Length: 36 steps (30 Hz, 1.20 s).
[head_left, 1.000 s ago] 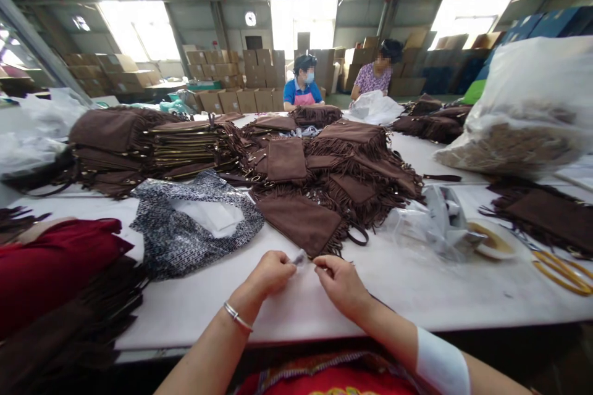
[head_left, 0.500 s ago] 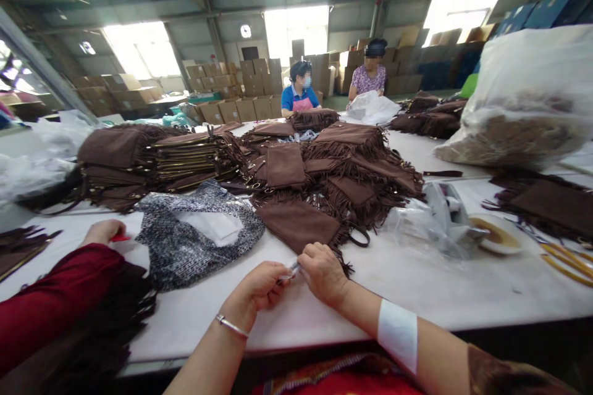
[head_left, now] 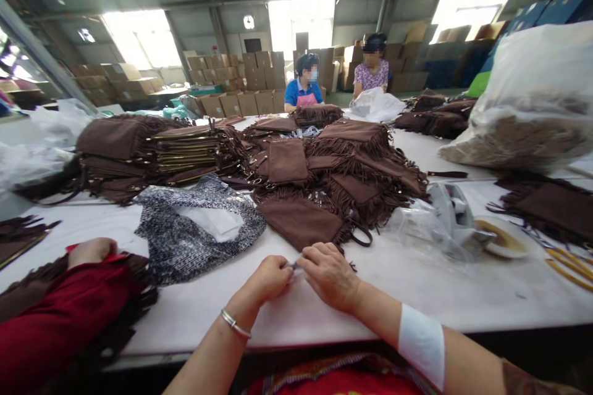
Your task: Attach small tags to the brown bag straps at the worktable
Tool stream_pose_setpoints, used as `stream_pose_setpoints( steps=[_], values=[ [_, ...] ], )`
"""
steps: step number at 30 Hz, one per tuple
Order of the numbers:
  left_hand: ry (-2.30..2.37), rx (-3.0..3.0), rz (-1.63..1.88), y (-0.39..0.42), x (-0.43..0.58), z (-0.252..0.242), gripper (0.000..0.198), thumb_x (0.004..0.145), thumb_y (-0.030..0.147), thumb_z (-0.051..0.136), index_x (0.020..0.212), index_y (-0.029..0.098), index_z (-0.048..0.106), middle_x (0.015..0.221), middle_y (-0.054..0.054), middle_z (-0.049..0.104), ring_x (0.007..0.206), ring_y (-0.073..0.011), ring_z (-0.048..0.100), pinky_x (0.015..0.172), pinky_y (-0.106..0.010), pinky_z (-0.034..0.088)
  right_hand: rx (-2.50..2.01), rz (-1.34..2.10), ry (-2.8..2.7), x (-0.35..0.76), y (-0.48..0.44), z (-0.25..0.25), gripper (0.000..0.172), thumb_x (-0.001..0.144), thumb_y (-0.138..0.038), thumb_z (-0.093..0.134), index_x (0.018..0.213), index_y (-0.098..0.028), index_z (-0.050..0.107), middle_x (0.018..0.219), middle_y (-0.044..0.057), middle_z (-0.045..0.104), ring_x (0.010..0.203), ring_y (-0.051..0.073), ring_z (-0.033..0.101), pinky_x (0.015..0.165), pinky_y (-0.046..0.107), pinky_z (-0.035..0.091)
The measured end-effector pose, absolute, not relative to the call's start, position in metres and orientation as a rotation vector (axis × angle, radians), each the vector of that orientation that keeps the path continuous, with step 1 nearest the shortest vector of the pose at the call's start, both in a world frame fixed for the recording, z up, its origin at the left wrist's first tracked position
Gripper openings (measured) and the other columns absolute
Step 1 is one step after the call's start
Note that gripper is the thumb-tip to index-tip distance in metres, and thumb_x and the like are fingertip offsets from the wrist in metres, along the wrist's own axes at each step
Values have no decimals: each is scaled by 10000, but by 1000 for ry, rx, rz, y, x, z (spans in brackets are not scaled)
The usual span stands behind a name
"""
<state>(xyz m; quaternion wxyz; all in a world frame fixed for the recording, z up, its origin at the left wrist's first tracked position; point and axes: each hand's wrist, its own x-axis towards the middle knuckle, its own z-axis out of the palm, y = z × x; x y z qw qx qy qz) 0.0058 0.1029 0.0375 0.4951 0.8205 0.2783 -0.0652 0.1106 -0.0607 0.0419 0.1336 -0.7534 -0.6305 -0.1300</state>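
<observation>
My left hand and my right hand meet over the front of the white table. Pinched between the fingertips of both is a small, pale, shiny piece, too covered to name. Just beyond my fingers lies a brown fringed pouch with a dark wrist loop. To the left of it is a black-and-white patterned plastic bag with a white patch. A silver bangle circles my left wrist, and a white patch covers part of my right forearm.
Behind are stacked brown pouches. At right are a tape dispenser, clear plastic, yellow-handled scissors and a big filled plastic sack. A co-worker's red sleeve reaches in at left over fringed pieces. Two people sit across.
My hands stay together on the small pale piece, with the left fingers now closed further over it. The co-worker's hand at left has moved down and nearer onto the fringed brown piece.
</observation>
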Motion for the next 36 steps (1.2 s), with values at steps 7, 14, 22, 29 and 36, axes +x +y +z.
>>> stream_pose_setpoints(
  steps=[7, 14, 22, 29, 36],
  values=[
    [712, 1898, -216, 100, 9, 35, 184, 834, 263, 526, 667, 184, 525, 526, 12, 536, 441, -118, 455, 438, -238, 285, -2152, -406, -1905, 124, -45, 27, 184, 975, -220, 526, 846, -191, 654, 883, 52, 652, 895, 206, 506, 813, 360, 313],
    [704, 1883, -238, 98, 21, 30, 268, 914, 334, 443, 723, 174, 542, 500, 4, 530, 407, -130, 474, 427, -238, 311, -2190, -317, -1784, 126, -45, 21, 141, 934, -248, 590, 818, -196, 652, 915, 39, 655, 908, 200, 512, 790, 345, 322],
    [530, 2191, -52, 101, 13, 33, 152, 776, 99, 508, 677, 156, 608, 662, -15, 626, 690, -160, 537, 636, -261, 336, -2167, -272, -1732, 127, -45, 21, 87, 914, -197, 590, 859, -189, 658, 1047, 62, 684, 989, 213, 540, 840, 353, 369],
    [389, 2292, -56, 103, 6, 33, 230, 757, 70, 485, 831, 152, 687, 869, -65, 732, 810, -208, 623, 706, -272, 389, -1991, -173, -1949, 140, -36, 29, 18, 871, -191, 646, 869, -195, 664, 1099, 39, 716, 1172, 229, 538, 908, 364, 343],
    [390, 2344, -78, 115, -15, 41, 346, 770, 87, 448, 971, 187, 712, 989, -75, 742, 929, -225, 660, 794, -282, 447, -2037, -138, -1922, 143, -34, 31, 127, 869, -211, 657, 747, -178, 642, 832, 27, 691, 896, 183, 587, 810, 336, 327]
  ],
)
